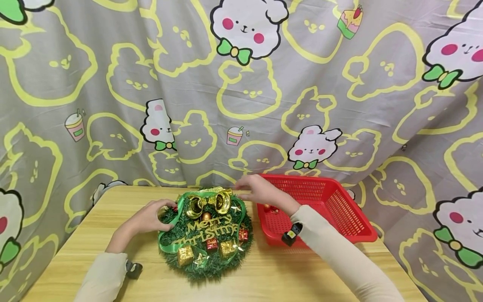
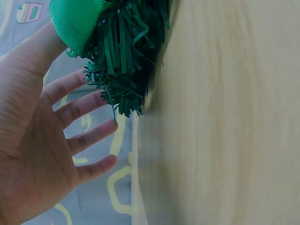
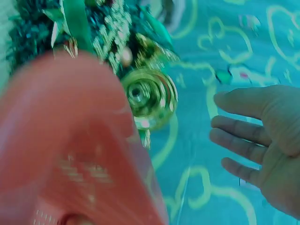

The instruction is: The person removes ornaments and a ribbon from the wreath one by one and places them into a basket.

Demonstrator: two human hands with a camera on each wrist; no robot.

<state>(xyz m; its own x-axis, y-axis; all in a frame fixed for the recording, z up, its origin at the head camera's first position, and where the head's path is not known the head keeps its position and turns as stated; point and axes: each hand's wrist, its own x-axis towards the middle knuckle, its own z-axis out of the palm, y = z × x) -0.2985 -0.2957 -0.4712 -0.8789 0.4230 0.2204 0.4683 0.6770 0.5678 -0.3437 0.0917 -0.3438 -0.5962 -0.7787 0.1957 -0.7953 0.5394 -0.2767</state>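
A green Christmas wreath lies on the table, carrying golden bells, gold "Merry Christmas" lettering, small gift boxes and a green ribbon. At its left edge is my left hand, fingers spread. In the left wrist view the thumb goes behind the ribbon and some fingertips reach the tinsel; whether they press on it I cannot tell. My right hand, fingers loosely extended and holding nothing, hovers between the wreath's upper right and the basket. The right wrist view is blurred.
A red plastic basket stands right of the wreath, beneath my right forearm. Small red ornaments lie inside it. The wooden table ends at a patterned curtain behind.
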